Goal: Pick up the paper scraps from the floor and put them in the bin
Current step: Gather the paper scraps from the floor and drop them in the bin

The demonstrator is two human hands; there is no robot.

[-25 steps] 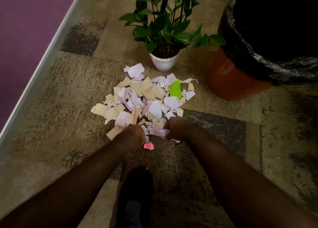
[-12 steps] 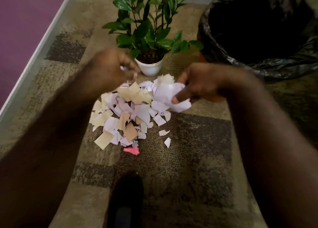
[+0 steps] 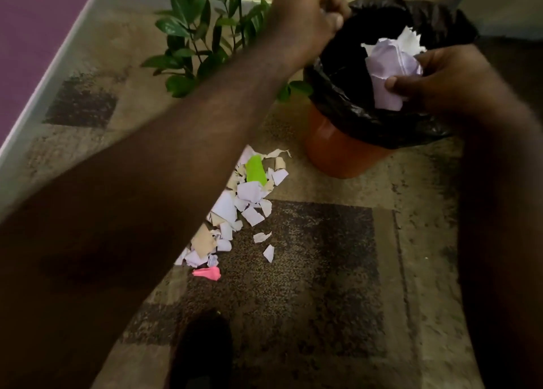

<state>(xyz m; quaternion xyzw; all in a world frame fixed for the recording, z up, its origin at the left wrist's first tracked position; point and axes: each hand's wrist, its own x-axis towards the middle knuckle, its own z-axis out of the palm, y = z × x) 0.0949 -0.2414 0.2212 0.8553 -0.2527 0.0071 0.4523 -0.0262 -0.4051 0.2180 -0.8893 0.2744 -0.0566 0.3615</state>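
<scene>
An orange bin (image 3: pixel 338 150) lined with a black bag stands at the upper right. Over its opening my right hand (image 3: pixel 443 77) is shut on a bunch of lilac and white paper scraps (image 3: pixel 389 65). At the bin's left rim my left hand (image 3: pixel 305 18) is a closed fist, with a pale sliver of paper showing between its fingers. More paper scraps (image 3: pixel 249 200) lie heaped on the carpet below; my left forearm hides the pile's left part. Among them are a green scrap (image 3: pixel 255 169) and a pink scrap (image 3: pixel 207 272).
A leafy potted plant (image 3: pixel 202 39) stands just left of the bin, its pot hidden by my arm. A purple wall with a pale baseboard (image 3: pixel 44 74) runs along the left. My dark shoe (image 3: pixel 202 353) is at the bottom, on the patterned carpet.
Both hands closed on scraps at the pile's near edge, rose with them and swung right to the bin. The view turned toward the bin. The pile is smaller.
</scene>
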